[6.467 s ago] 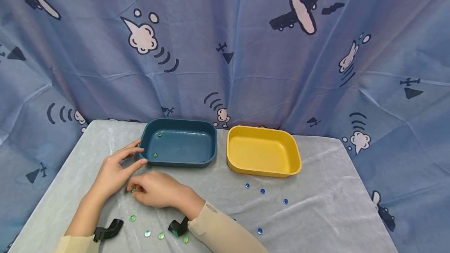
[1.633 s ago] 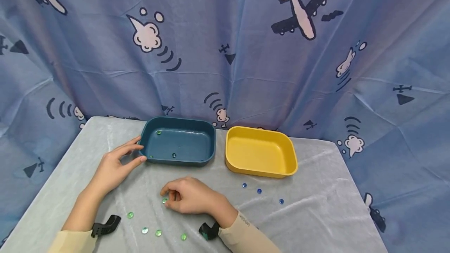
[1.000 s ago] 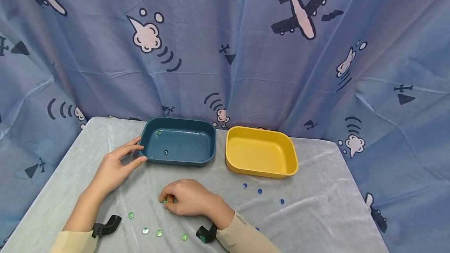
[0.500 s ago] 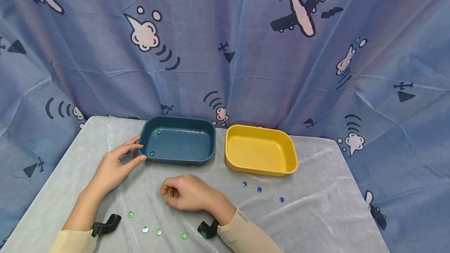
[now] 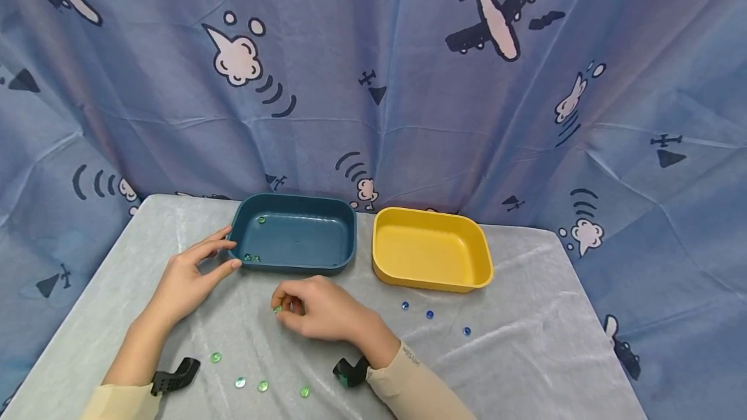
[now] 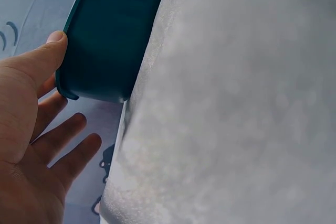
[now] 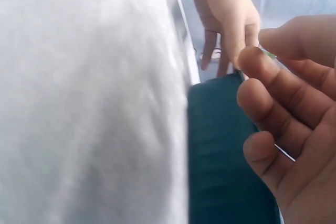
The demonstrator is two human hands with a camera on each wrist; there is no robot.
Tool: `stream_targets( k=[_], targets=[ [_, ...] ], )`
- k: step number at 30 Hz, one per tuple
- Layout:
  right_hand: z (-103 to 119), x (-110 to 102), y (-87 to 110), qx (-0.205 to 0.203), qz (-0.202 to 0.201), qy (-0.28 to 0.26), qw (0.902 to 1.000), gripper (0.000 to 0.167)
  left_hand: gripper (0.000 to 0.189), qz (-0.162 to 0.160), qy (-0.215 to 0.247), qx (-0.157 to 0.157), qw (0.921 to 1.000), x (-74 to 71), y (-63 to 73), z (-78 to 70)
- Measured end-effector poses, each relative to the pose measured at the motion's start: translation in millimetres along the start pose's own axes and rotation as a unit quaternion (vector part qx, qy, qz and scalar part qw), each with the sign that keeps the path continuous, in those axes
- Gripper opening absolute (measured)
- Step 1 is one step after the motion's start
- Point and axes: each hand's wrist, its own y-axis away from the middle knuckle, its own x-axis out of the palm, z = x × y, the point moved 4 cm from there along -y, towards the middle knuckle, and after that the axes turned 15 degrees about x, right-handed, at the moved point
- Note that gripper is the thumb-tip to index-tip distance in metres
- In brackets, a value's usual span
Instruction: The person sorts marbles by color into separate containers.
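Observation:
A green glass bead (image 5: 277, 309) is pinched between the thumb and fingers of my right hand (image 5: 327, 310), just in front of the teal tray (image 5: 292, 268). In the right wrist view the green bead (image 7: 269, 54) peeks out beside the fingertips. My left hand (image 5: 189, 280) touches the tray's left end with thumb and fingertips, its fingers nearly straight and spread. The left wrist view shows the thumb (image 6: 50, 51) on the tray's rim. Inside the tray lie a green bead (image 5: 261, 220) at the back and two more near the front left corner.
A yellow tray (image 5: 432, 280) stands to the right of the teal one. Blue beads (image 5: 430, 314) lie in front of it. Several green and clear beads (image 5: 264, 386) are scattered near the front. A blue printed curtain (image 5: 327, 83) hangs behind the grey cloth-covered table (image 5: 525, 355).
A bead has rolled left inside the teal tray and settled near another. My right hand, which picked at the table, has moved up toward the tray with its bead. The left hand stays put.

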Motion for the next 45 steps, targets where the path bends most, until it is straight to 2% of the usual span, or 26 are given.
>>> stream_targets(
  k=[8,12,20,32,45],
  targets=[
    [1,-21,2.5,-0.019,-0.045,-0.028,0.9984,0.012,0.04,0.001,-0.007,-0.006,1.0,1.3,1.1,0.3],
    [-2,-30,3.6,-0.016,-0.066,-0.048,0.9965,0.011,0.04,0.0,-0.005,-0.005,1.0,0.9,1.6,0.0],
    [-15,-47,4.8,0.019,-0.117,-0.077,0.99,0.012,0.039,-0.001,0.003,-0.002,1.0,0.0,2.2,-0.3],
    [-41,-66,5.6,0.062,-0.198,-0.102,0.973,0.013,0.04,-0.001,0.004,0.002,1.0,-0.3,0.1,-5.2],
    [-55,-70,3.2,0.095,-0.219,-0.132,0.9621,0.015,0.04,-0.001,0.003,0.003,1.0,0.6,0.0,-3.3]
  ],
)
